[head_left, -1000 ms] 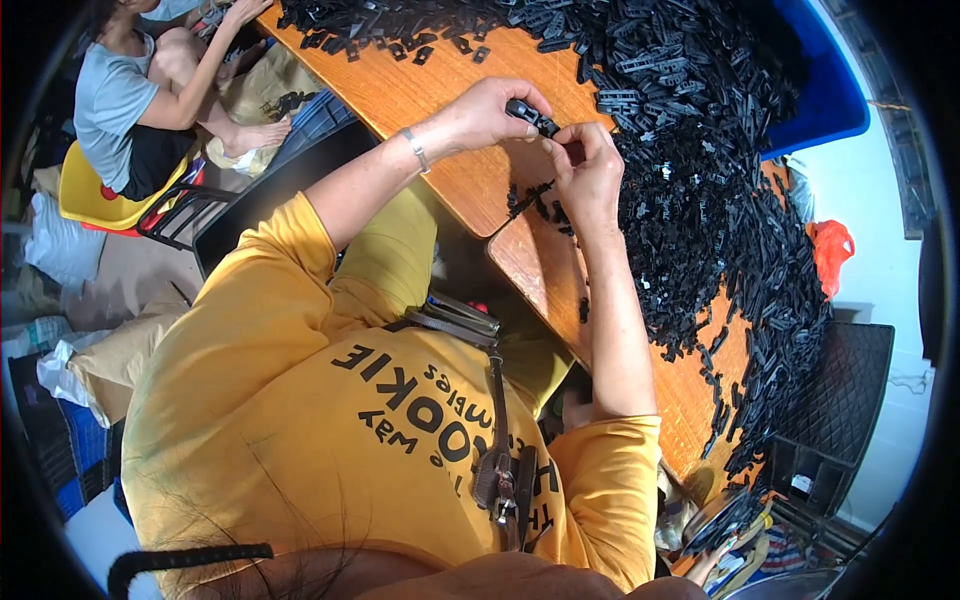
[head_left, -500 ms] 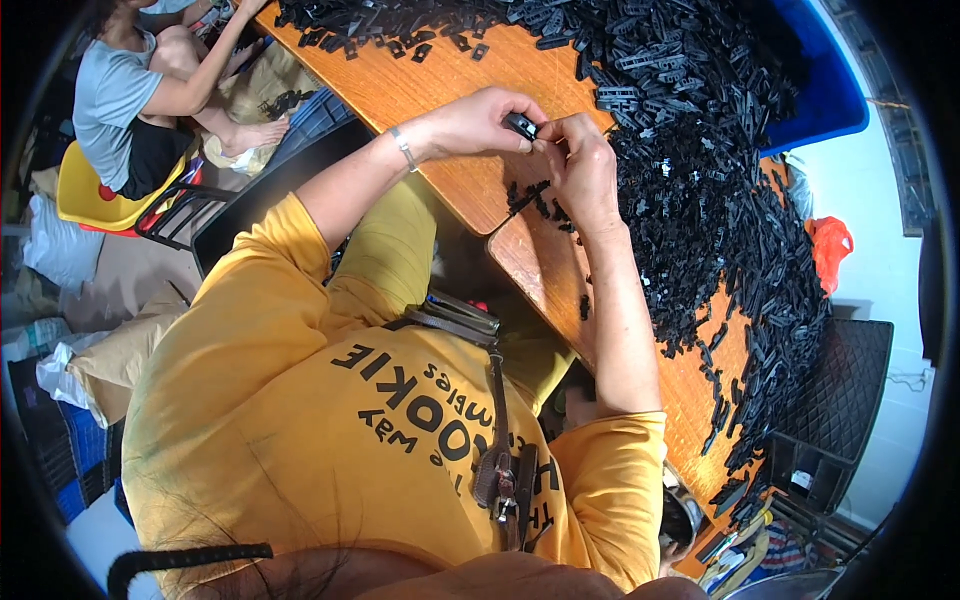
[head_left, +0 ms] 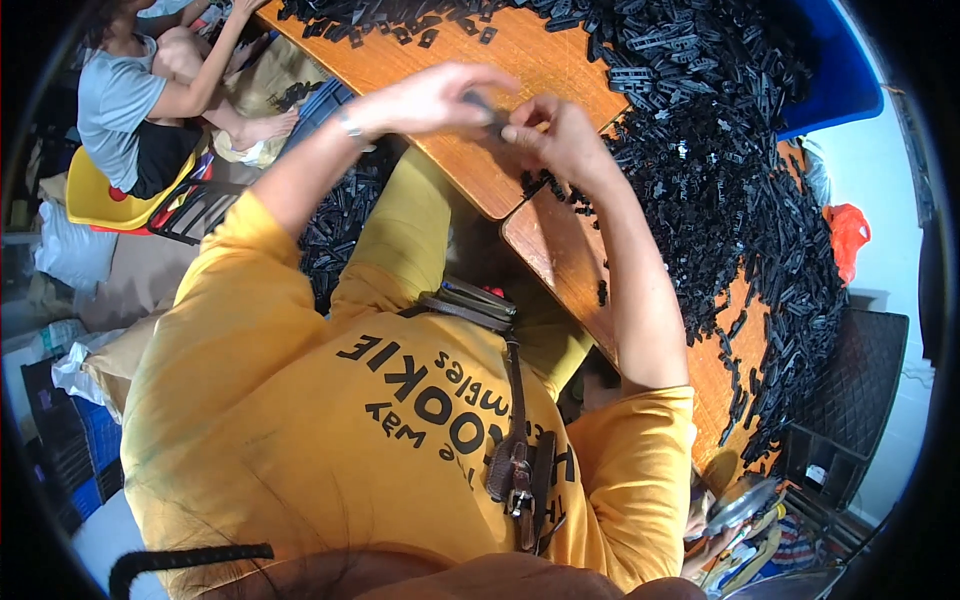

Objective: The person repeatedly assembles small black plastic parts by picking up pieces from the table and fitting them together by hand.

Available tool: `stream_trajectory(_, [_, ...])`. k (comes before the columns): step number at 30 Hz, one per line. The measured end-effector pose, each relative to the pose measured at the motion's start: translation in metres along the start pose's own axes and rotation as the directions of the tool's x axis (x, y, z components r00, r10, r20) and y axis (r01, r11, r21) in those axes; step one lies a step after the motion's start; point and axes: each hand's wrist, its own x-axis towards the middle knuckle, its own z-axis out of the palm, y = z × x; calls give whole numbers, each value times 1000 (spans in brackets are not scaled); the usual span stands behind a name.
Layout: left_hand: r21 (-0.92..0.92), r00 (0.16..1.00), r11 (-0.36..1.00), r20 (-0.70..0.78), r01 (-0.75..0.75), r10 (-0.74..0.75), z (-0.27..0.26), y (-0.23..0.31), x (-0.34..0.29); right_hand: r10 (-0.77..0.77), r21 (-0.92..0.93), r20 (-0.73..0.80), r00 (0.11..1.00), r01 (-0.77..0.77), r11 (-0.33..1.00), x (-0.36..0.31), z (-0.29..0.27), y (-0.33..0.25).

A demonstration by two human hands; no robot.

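Observation:
Over the near edge of the wooden table, my left hand is closed on a small, dark plastic part, blurred by motion. Just to its right, my right hand has thumb and forefinger curled at the part's near end. Whether those right fingertips grip the part or something smaller is hard to make out. Beside and below my right wrist lie a few loose small black pieces. A big heap of small black plastic pieces spreads right of my right forearm.
Longer black parts are piled at the far side near a blue bin. More black parts lie below the table at left. Another person sits on a yellow chair. A red bag hangs at right.
Both hands have shifted left and slightly away from me, still close together. The part has come along in my left hand, now blurred. More of the black parts below the table shows.

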Motion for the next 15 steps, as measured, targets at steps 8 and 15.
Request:
stream_trajectory(8, [277,972,951,-220,140,-79,-40,-5,-73,-150,-665,-60,987,73,743,-49,33,15])
stream_trajectory(15, [552,890,833,-373,-13,261,-45,-12,56,-235,-671,-158,959,70,738,1,17,59])
